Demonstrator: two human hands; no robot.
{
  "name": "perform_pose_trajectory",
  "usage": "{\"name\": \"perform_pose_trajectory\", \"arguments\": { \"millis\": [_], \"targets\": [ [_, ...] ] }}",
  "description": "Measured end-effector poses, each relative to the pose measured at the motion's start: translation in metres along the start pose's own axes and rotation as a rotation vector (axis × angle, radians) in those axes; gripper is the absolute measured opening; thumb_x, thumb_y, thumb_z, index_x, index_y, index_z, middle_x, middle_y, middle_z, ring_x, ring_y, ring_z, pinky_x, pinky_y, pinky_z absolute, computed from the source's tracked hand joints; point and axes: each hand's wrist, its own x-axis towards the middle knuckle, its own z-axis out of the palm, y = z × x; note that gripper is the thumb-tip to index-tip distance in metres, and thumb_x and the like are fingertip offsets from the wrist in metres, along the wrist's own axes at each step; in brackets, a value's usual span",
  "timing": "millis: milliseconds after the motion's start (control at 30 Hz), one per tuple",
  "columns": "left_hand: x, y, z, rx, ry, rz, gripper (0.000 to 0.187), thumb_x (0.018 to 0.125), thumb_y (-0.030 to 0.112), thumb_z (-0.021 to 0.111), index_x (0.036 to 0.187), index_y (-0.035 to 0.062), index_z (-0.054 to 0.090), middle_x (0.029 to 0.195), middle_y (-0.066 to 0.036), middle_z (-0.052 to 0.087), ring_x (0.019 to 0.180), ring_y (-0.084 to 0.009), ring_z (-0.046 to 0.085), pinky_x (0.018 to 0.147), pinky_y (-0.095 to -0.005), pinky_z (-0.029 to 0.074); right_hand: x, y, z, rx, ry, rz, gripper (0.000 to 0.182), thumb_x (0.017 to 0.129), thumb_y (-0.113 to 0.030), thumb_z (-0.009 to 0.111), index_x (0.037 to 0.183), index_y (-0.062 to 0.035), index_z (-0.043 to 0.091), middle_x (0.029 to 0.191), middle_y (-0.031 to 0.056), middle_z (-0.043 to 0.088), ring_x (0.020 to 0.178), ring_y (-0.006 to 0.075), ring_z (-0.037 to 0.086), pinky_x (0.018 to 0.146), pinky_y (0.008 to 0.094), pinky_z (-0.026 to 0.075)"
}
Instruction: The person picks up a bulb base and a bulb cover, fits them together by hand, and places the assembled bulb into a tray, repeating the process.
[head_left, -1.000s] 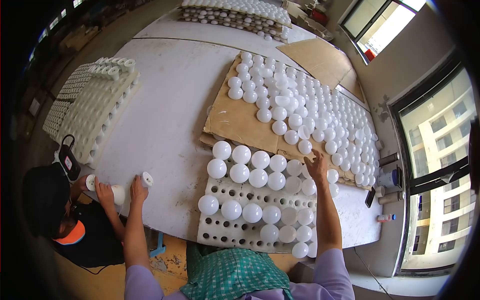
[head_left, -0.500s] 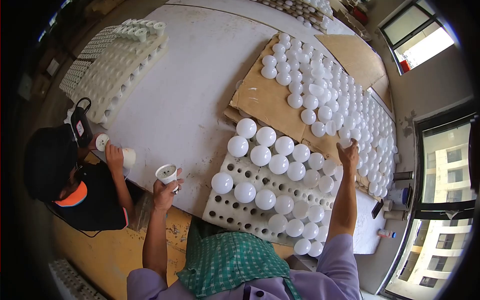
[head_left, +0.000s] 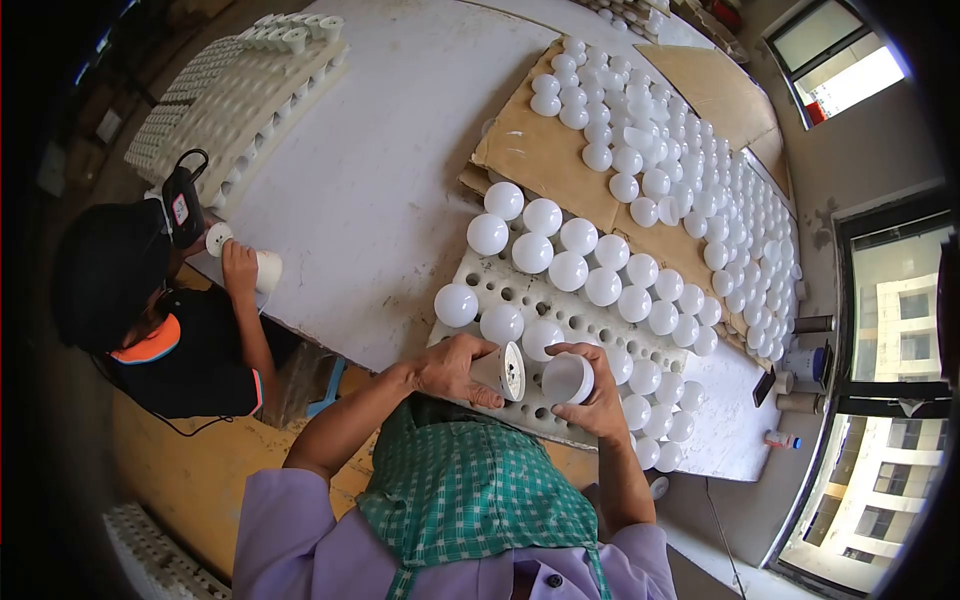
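Note:
My left hand (head_left: 457, 371) is closed around a white LED bulb base (head_left: 513, 372), its round face turned to the right. In my right hand (head_left: 597, 400) is a white bulb cover (head_left: 567, 379), its open side tilted toward the base. A small gap separates the two parts. Both are held just above the near edge of a white foam tray (head_left: 455, 392) with rows of holes. Round white bulbs (head_left: 456, 305) stand in rows on the tray around my hands.
Many loose white covers (head_left: 655, 183) lie on cardboard (head_left: 530, 140) beyond the tray. A co-worker (head_left: 190, 350) at the left holds white bulb parts. Farther back stands a foam tray stack (head_left: 240, 110) with bulb bases. A phone (head_left: 763, 388) and a small bottle (head_left: 782, 440) lie at the right edge.
My right hand has come back from the loose covers with one cover in it. My left hand has moved right with the base and turned its face sideways, toward the cover.

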Motion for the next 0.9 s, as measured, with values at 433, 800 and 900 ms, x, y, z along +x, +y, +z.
{"name": "perform_pose_trajectory", "arguments": {
  "millis": [433,800,900],
  "targets": [
    [-0.015,0.0,0.011,0.24,-0.077,-0.128,0.067,0.062,0.041,0.086,0.107,-0.0024,0.063,0.093,-0.013,0.068,0.086,-0.0181,0.064,0.077,-0.0315,0.049,-0.012,-0.007,0.032,-0.24,-0.143,-0.004,0.078,0.061,-0.024,0.086,0.127,-0.0071,0.047,0.121,0.0082,0.055,0.115,0.0216,0.051,0.099,0.0362,0.039],
    [-0.02,0.01,0.017,0.353,-0.108,-0.19,0.059,0.063,0.034,0.085,0.105,-0.0016,0.064,0.09,-0.012,0.069,0.08,-0.0178,0.066,0.073,-0.0312,0.051,-0.008,-0.022,0.045,-0.681,-0.36,-0.063,0.092,0.066,-0.03,0.083,0.138,-0.0026,0.031,0.129,0.0197,0.048,0.113,0.0376,0.052,0.093,0.0422,0.046],
    [-0.018,0.013,0.018,0.357,-0.119,-0.215,0.06,0.063,0.035,0.085,0.105,-0.0028,0.064,0.091,-0.014,0.069,0.083,-0.0196,0.067,0.075,-0.0315,0.052,-0.007,-0.023,0.049,-0.631,-0.364,0.015,0.091,0.064,-0.024,0.083,0.136,-0.0023,0.033,0.128,0.0202,0.048,0.112,0.0384,0.053,0.094,0.0428,0.046]
  ]
}}
